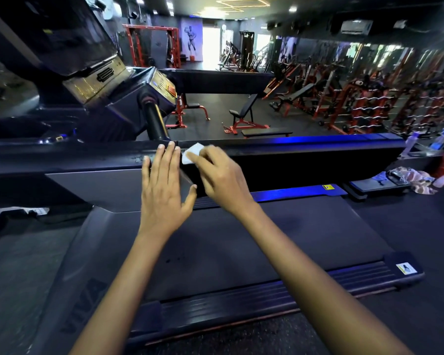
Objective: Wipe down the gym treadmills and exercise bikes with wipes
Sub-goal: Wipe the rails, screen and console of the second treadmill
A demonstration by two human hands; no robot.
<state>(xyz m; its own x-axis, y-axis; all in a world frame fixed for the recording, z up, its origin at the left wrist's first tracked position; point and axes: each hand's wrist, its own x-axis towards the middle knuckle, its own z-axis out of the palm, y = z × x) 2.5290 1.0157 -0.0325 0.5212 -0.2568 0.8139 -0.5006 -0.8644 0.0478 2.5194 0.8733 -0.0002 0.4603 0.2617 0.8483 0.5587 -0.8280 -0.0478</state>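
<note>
Both hands are up on the treadmill's side rail, that long dark bar running across the head view. Left hand lies flat with fingers straight and spread a bit, fingertips on the rail's top edge and palm over the grey panel below it, thumb sticking out to the right. It holds nothing, looks like it's just bracing. Right hand has its fingers curled over a small white wipe, pressing it onto the rail just beside the left hand's fingertips. Only a corner of the wipe pokes out from under the fingers, so I can't tell how it's folded.

Handling-wise, my guess is the wipe is super light, soft and floppy, probably damp, so it'll bunch up or slide out unless you keep a few fingers pressed flat on it. Pinning it under the fingertips like this seems the right hold, not pinching an edge. The rail itself looks rigid and slick, nothing fragile there.

Treadmill belt sits below the forearms, and the console rises up on the left, well apart from the wipe. More wipes? Can't spot any, just some cloths and a water bottle way off right.
</note>
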